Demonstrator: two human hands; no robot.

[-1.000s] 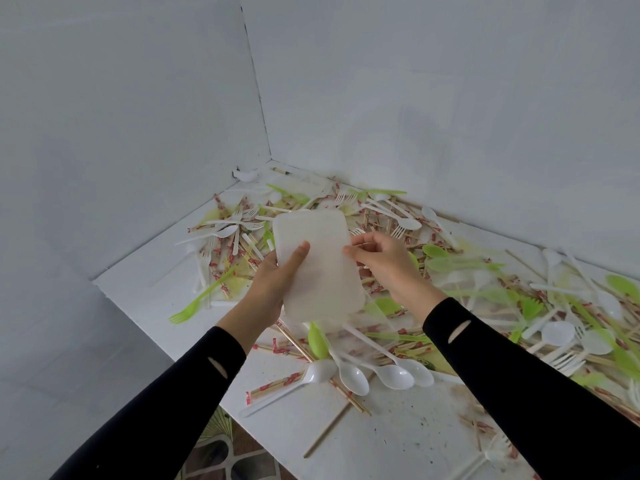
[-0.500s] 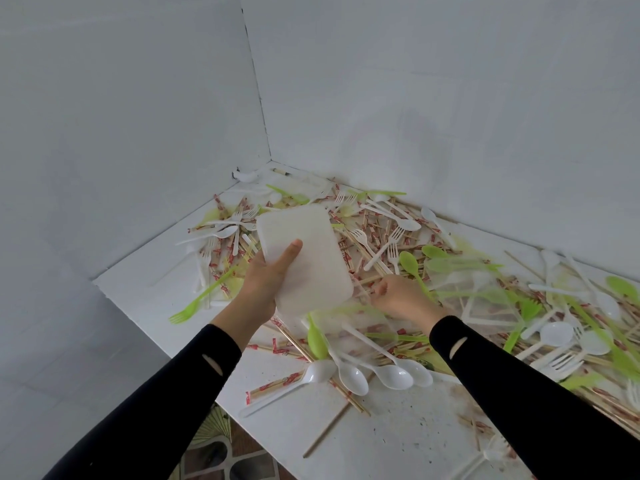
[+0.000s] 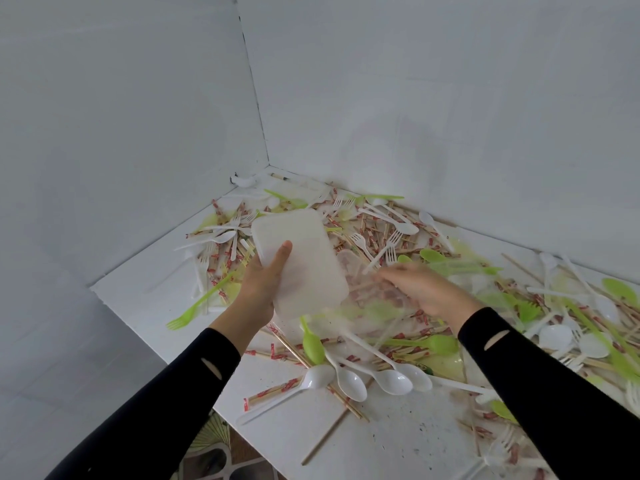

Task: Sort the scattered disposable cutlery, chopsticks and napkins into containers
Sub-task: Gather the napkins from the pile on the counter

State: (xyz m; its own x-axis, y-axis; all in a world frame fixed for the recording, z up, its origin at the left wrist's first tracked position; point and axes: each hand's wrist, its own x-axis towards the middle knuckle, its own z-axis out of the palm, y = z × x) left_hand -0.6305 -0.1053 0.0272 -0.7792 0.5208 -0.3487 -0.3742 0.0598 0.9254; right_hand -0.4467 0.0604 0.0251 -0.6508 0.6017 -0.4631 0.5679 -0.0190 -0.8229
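Head view: we note the left hand (image 3: 263, 289) grasping a light, thin, flexible container (image 3: 299, 263) by its long edge above the cluttered tabletop (image 3: 138, 289), best held by the rim, while the blurred right hand (image 3: 426, 292) leaves its grip indeterminate.

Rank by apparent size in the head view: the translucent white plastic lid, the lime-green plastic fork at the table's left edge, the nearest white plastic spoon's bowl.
1. Translucent white plastic lid
2. Lime-green plastic fork
3. White plastic spoon's bowl
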